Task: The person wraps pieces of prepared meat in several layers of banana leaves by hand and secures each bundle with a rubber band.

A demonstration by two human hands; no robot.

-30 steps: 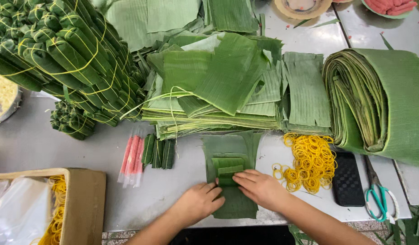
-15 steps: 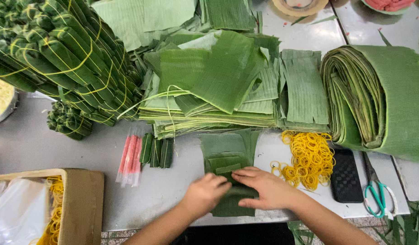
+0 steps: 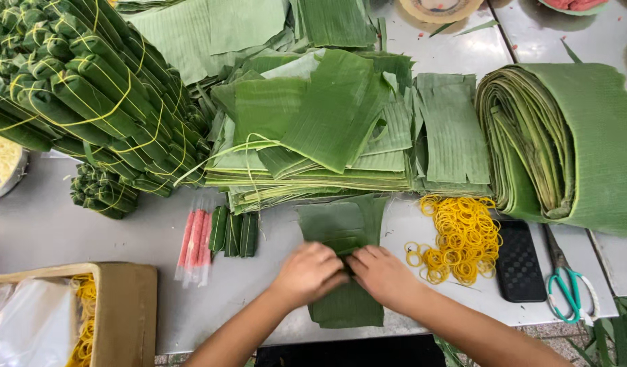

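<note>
1. Both sets of fingers (image 3: 332, 261) are curled shut on a folded banana leaf piece (image 3: 344, 272), meeting at its middle.
2. The left hand (image 3: 310, 272) and right hand (image 3: 385, 275) press that leaf flat on the grey table (image 3: 48, 224).
3. Just right of the leaf lies a heap of yellow rubber bands (image 3: 459, 238).
4. Left of it lie small green leaf wraps (image 3: 233, 233) and pink sticks (image 3: 194, 241).
5. Beyond it sits a stack of cut leaves (image 3: 320, 129).
</note>
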